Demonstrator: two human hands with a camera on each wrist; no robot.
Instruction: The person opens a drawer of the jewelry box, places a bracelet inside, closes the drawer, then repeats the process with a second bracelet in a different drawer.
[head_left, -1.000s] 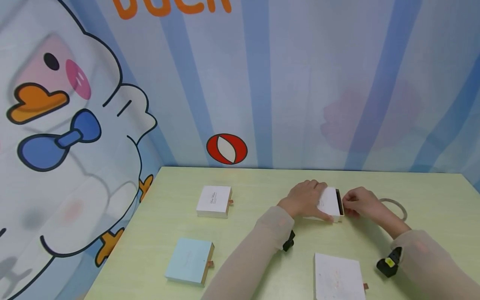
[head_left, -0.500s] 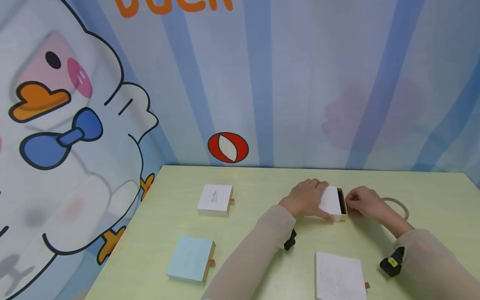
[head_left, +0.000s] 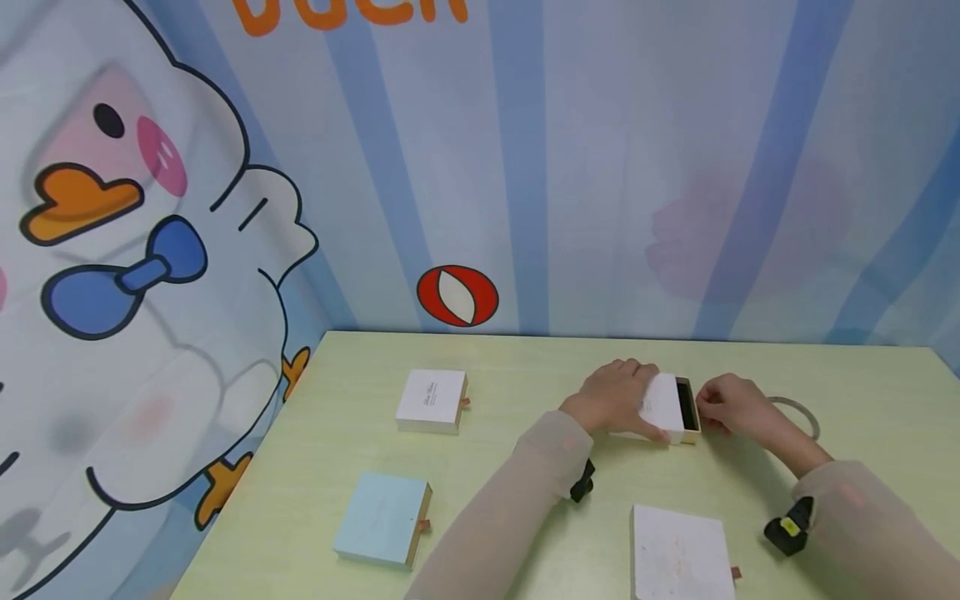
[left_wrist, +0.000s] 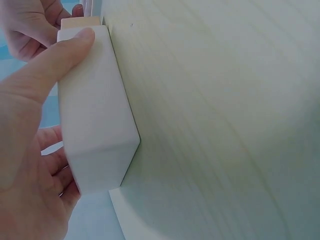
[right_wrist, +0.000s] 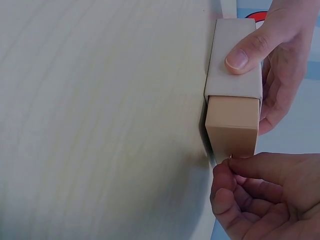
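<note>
A white drawer box (head_left: pixel 660 403) lies at the table's right rear, its tan inner drawer (right_wrist: pixel 233 114) slid partly out to the right and showing a dark inside. My left hand (head_left: pixel 611 395) grips the white sleeve, thumb along the near side and fingers round the far side. At the drawer's outer end, my right hand (head_left: pixel 737 405) pinches with thumb and index finger right where the pull tab sits; the fingertips mostly hide the tab. In the left wrist view the sleeve (left_wrist: pixel 95 100) fills the space between thumb and fingers.
A small white box (head_left: pixel 431 398) stands at the left rear, a light blue box (head_left: pixel 381 517) at the left front, and a larger white box (head_left: pixel 678 550) at the right front, each with a brown tab. A grey loop (head_left: pixel 808 418) lies behind my right wrist. A printed backdrop (head_left: pixel 585 167) borders the table.
My right hand has moved slightly right, and the drawer has come further out of the sleeve, with more dark inside showing. The left hand has kept its grip on the sleeve.
</note>
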